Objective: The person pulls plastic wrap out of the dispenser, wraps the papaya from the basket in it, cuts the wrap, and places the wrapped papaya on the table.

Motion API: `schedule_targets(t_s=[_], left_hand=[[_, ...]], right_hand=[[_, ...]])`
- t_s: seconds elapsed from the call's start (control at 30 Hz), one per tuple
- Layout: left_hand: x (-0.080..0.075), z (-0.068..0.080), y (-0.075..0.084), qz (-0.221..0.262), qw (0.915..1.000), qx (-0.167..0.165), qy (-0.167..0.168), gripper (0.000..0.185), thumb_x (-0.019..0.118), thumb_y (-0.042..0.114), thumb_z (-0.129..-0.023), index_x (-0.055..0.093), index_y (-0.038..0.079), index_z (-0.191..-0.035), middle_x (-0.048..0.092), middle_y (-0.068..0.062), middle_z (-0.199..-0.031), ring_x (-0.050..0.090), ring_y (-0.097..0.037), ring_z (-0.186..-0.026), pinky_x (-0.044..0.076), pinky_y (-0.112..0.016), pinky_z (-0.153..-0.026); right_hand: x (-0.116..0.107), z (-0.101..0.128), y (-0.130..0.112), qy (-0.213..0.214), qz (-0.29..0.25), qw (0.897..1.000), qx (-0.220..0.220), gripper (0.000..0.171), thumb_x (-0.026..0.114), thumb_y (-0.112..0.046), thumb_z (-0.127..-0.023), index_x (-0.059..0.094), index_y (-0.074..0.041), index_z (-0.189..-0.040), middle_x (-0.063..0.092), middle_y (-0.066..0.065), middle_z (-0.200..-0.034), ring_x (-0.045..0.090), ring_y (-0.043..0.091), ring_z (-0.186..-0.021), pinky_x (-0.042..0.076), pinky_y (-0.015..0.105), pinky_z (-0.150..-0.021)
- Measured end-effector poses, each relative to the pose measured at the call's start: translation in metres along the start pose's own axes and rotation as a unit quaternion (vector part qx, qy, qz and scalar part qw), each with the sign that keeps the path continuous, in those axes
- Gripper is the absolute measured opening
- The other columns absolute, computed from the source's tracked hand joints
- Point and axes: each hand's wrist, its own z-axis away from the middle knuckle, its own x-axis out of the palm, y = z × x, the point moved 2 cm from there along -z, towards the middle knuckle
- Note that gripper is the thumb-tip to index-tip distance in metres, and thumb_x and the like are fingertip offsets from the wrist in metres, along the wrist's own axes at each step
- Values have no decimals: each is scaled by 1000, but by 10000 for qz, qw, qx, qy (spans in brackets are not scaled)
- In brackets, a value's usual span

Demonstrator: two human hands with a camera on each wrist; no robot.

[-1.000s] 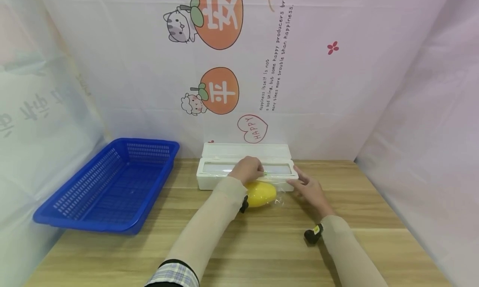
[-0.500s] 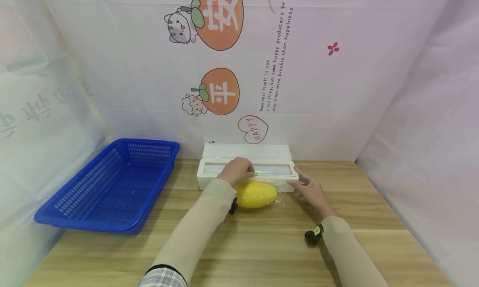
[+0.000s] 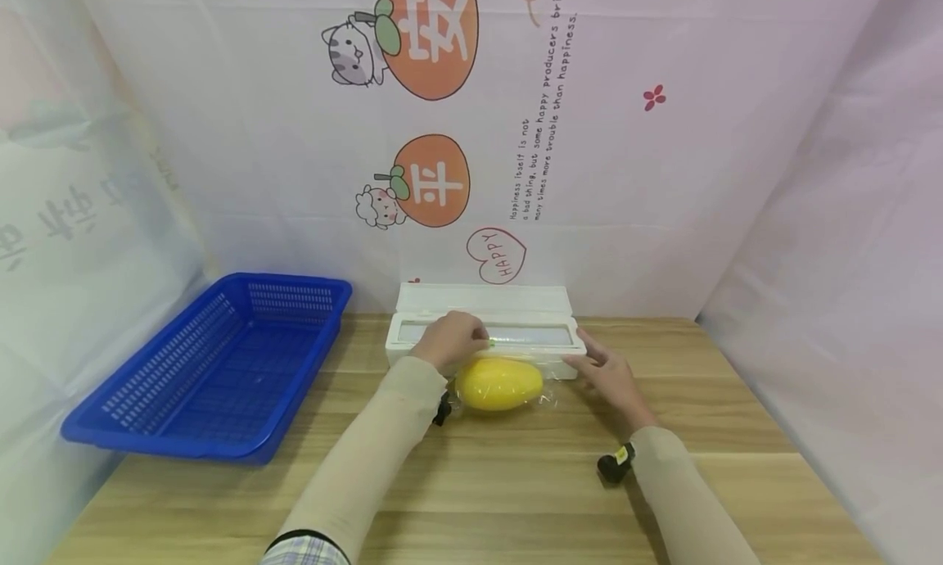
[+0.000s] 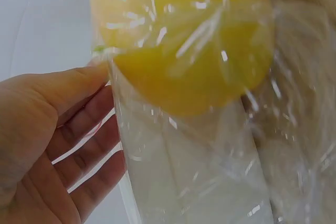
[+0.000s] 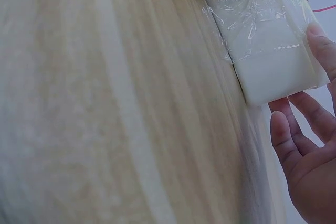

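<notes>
A white cling film dispenser (image 3: 556,363) stands at the back with its lid (image 3: 482,299) raised. My left hand (image 3: 451,340) is over its top front edge, thumb and forefinger pinching a small green slide cutter (image 3: 491,343). In the left wrist view the cutter (image 4: 100,49) shows only as a green bit at the thumb tip. My right hand (image 3: 607,378) grips the dispenser's right end, thumb on top and fingers against the end (image 5: 283,98). Clear cling film (image 4: 294,98) hangs over the front, around a yellow oval fruit (image 3: 501,384) lying before the dispenser.
A blue plastic basket (image 3: 261,444) is on the left of the wooden table (image 3: 501,483). A printed white sheet (image 3: 626,188) rises behind the dispenser, and pale sheets (image 3: 825,319) stand at both sides. A black wrist camera (image 3: 613,465) sits under the right forearm.
My left hand has slid left along the dispenser's front edge with the green slide cutter, uncovering more of the yellow fruit. My right hand has stayed at the right end.
</notes>
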Motion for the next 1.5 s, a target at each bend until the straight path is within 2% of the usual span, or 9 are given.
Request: schedule_targets(t_s=[0.2, 0.47, 0.6, 0.77, 1.0, 1.1, 1.33, 1.5], left_hand=[[-2, 4, -4, -89, 9999, 44, 46, 15, 70, 27, -96, 77, 16, -103, 72, 4, -103, 65, -15, -98, 52, -36, -91], [-5, 8, -12, -300, 9993, -74, 221, 16, 70, 31, -96, 77, 20, -105, 72, 5, -107, 64, -16, -101, 51, -40, -92], [-11, 14, -22, -420, 9986, -134, 290, 16, 70, 31, -96, 77, 21, -106, 72, 5, -107, 65, -16, -101, 51, -44, -91], [-19, 22, -38, -498, 9982, -29, 334, 15, 71, 29, -95, 77, 19, -104, 72, 4, -106, 66, -17, -99, 53, -42, -88], [-23, 29, -56, -590, 9971, 87, 466, 14, 71, 29, -95, 78, 19, -103, 73, 4, -102, 67, -17, -96, 55, -40, -85], [-23, 30, -58, -543, 9974, 118, 451, 14, 71, 27, -95, 78, 18, -103, 73, 3, -102, 67, -17, -97, 54, -40, -86], [-24, 31, -58, -454, 9977, 237, 445, 15, 71, 25, -95, 77, 14, -104, 73, 1, -100, 67, -18, -96, 54, -39, -87], [-21, 30, -63, -372, 9969, 402, 568, 15, 72, 20, -94, 77, 9, -104, 73, -3, -98, 67, -20, -93, 55, -38, -86]], right_hand=[[0, -1, 2, -43, 102, 9999, -84, 77, 75, -49, -87, 39, -34, -154, 52, 12, -146, 64, 31, -88, 58, 34, -67], [-2, -2, 2, -23, 147, 9999, -71, 76, 74, -50, -87, 40, -34, -154, 53, 16, -144, 65, 31, -89, 58, 33, -67], [-3, -1, 1, 37, 46, 10000, -11, 76, 75, -49, -87, 40, -35, -153, 55, 13, -142, 63, 30, -84, 57, 31, -64], [-4, 0, 2, 38, -154, 9998, 102, 76, 76, -47, -87, 40, -36, -153, 55, 10, -142, 60, 24, -78, 54, 27, -59], [0, -1, 1, -42, -96, 9999, 20, 77, 75, -49, -87, 39, -36, -154, 54, 11, -144, 62, 29, -87, 56, 30, -65], [0, -1, 1, -38, -16, 10000, -6, 77, 76, -48, -87, 40, -35, -154, 54, 12, -144, 63, 32, -89, 57, 33, -66], [-1, -3, 1, -5, 211, 9996, -169, 77, 74, -49, -87, 40, -33, -154, 52, 14, -146, 64, 31, -87, 57, 33, -67], [-2, -1, 1, -30, 131, 9999, -99, 77, 75, -49, -88, 39, -34, -154, 51, 13, -147, 64, 31, -92, 57, 34, -70]])
